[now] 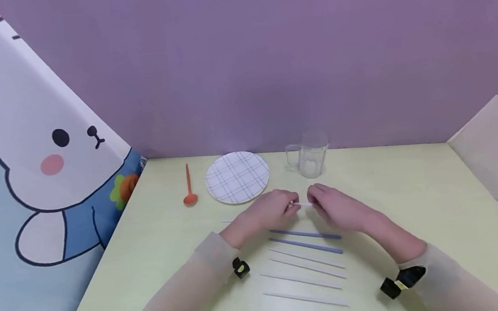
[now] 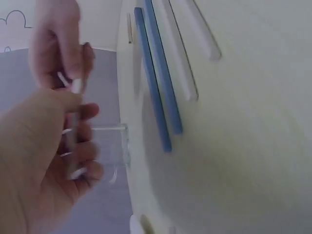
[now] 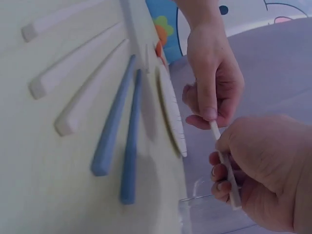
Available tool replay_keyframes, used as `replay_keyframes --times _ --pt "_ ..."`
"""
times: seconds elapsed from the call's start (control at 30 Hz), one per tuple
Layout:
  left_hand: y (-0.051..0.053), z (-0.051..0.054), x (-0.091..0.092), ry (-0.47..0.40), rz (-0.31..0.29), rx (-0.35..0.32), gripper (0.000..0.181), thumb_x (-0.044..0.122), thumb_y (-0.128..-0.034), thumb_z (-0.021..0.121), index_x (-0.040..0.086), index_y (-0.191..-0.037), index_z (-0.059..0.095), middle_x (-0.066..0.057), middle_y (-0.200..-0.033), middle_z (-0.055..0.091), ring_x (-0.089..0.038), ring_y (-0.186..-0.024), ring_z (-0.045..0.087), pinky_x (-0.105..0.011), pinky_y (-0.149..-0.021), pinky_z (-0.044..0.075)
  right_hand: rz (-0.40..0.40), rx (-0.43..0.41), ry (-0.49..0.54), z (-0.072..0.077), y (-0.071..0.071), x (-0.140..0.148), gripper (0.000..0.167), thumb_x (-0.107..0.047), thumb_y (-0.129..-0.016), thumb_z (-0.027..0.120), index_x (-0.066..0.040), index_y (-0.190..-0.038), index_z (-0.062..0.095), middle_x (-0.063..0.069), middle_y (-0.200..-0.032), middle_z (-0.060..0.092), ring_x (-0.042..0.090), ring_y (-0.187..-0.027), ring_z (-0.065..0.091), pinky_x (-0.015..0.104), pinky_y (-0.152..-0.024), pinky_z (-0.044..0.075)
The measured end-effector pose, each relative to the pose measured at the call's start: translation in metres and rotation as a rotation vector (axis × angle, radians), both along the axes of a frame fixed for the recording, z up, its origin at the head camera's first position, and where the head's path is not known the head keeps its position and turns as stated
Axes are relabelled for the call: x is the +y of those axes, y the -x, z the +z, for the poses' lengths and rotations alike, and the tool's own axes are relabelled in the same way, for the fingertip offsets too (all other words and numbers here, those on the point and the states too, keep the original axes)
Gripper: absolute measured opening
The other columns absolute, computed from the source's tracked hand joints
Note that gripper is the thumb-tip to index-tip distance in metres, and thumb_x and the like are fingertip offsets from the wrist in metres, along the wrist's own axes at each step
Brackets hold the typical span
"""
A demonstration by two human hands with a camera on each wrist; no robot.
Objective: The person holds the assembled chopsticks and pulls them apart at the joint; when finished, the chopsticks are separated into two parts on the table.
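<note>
Well, the left hand [image 1: 276,208] and right hand [image 1: 343,211] both pinch a white stick [image 1: 303,204] that bridges the gap between them, above the table [image 1: 415,194].

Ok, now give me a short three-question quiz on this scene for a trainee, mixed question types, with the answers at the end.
1. How many blue sticks lie on the table?
2. True or false: in the head view, the checked plate lies between the red spoon and the glass mug.
3. What do the left hand and the right hand both hold?
A) the red spoon
B) a white stick
C) the mug's handle

Key: 1. Two. 2. True. 3. B, a white stick.
</note>
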State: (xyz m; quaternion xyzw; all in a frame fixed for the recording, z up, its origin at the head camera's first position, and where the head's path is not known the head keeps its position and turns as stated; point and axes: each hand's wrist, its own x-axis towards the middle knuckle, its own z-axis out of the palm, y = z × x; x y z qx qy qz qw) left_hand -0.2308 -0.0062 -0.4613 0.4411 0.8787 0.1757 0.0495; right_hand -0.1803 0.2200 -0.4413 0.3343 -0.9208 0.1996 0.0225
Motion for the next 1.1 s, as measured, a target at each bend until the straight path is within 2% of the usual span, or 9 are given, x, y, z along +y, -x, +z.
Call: replay_keyframes --times 0.17,0.3,0.37,0.53,0.67,0.9,1.1 --pt "-0.002 0.007 -0.007 0.026 -0.018 0.120 0.032 0.033 -0.1132 0.050 0.015 -0.089 0.059 0.007 -0.065 0.043 -0.011 -0.060 0.049 -0.026 -0.054 0.038 0.021 -0.023 0.034 0.009 0.006 -0.004 0.009 -0.005 -0.103 0.065 -0.010 -0.095 0.065 -0.009 -0.078 0.055 0.003 -0.067 0.044 0.023 -0.066 0.044" --pt "-0.006 0.012 -0.007 0.051 -0.006 0.203 0.035 0.034 -0.1135 0.048 0.016 -0.085 0.056 0.008 -0.061 0.035 -0.011 -0.054 0.044 -0.027 -0.049 0.033 0.039 0.032 0.026 0.013 0.006 -0.005 0.011 -0.011 -0.104 0.067 -0.013 -0.095 0.073 -0.012 -0.078 0.059 0.001 -0.068 0.047 0.024 -0.067 0.045" --pt "-0.008 0.014 -0.006 0.053 0.005 0.213 0.036 0.034 -0.1139 0.047 0.016 -0.084 0.055 0.008 -0.060 0.033 -0.011 -0.053 0.042 -0.026 -0.048 0.032 0.026 0.088 0.019 0.014 0.005 -0.005 0.012 -0.014 -0.104 0.067 -0.015 -0.095 0.075 -0.012 -0.080 0.063 0.001 -0.068 0.050 0.025 -0.066 0.046" --pt "-0.012 0.021 -0.002 -0.007 0.027 0.230 0.035 0.031 -0.1137 0.047 0.014 -0.084 0.056 0.008 -0.060 0.033 -0.013 -0.051 0.043 -0.028 -0.046 0.034 -0.042 0.210 0.034 0.018 0.002 -0.005 0.009 -0.016 -0.101 0.071 -0.020 -0.098 0.079 -0.010 -0.083 0.073 0.002 -0.066 0.056 0.027 -0.059 0.047" --pt "-0.013 0.026 -0.003 -0.020 0.024 0.239 0.035 0.031 -0.1136 0.048 0.014 -0.084 0.056 0.008 -0.059 0.032 -0.013 -0.051 0.043 -0.028 -0.047 0.034 -0.046 0.233 0.045 0.022 0.001 -0.004 0.007 -0.018 -0.099 0.074 -0.021 -0.098 0.080 -0.011 -0.082 0.073 0.002 -0.064 0.055 0.026 -0.058 0.046" --pt "-0.014 0.033 -0.005 0.000 -0.040 0.287 0.034 0.032 -0.1133 0.049 0.015 -0.084 0.056 0.008 -0.058 0.032 -0.011 -0.049 0.041 -0.028 -0.046 0.035 0.005 0.291 0.028 0.027 -0.002 0.000 0.006 -0.017 -0.096 0.074 -0.018 -0.097 0.080 -0.011 -0.084 0.074 0.003 -0.061 0.054 0.024 -0.055 0.043" --pt "-0.014 0.040 -0.005 -0.004 -0.014 0.299 0.034 0.034 -0.1133 0.049 0.015 -0.086 0.057 0.008 -0.057 0.035 -0.012 -0.049 0.047 -0.031 -0.047 0.040 -0.014 0.353 0.053 0.030 -0.002 -0.001 0.006 -0.018 -0.095 0.076 -0.019 -0.098 0.080 -0.010 -0.082 0.074 0.002 -0.059 0.052 0.024 -0.052 0.042"
